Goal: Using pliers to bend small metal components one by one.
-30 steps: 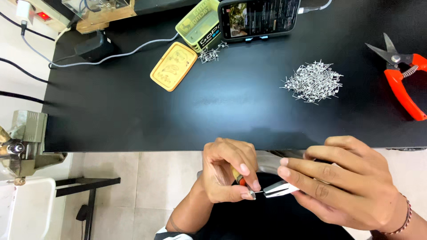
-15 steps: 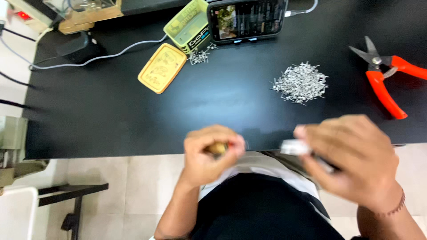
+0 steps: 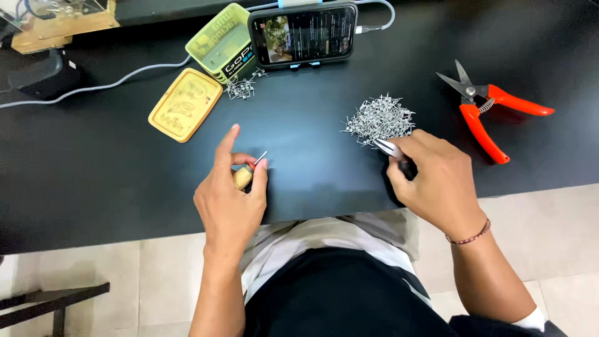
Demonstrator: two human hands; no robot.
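My left hand point(image 3: 232, 200) rests over the black table point(image 3: 93, 181) near its front edge, holding a small tool with a tan wooden handle point(image 3: 243, 176) and a thin metal tip that points up and right. My right hand point(image 3: 437, 181) grips silver tweezers point(image 3: 388, 148), whose tips reach into the lower edge of a pile of small metal pins point(image 3: 379, 118). The forefinger of the left hand sticks out straight.
Orange-handled snips point(image 3: 483, 109) lie at the right. At the back stand a phone point(image 3: 304, 34) on a cable, a green tin point(image 3: 221, 45), its yellow lid point(image 3: 185, 104) and a few loose pins point(image 3: 240, 88). A black box point(image 3: 40, 72) sits far left.
Both hands have risen from my lap onto the table. The right hand carried the tweezers to the pin pile; the left brought the wooden-handled tool over the tabletop.
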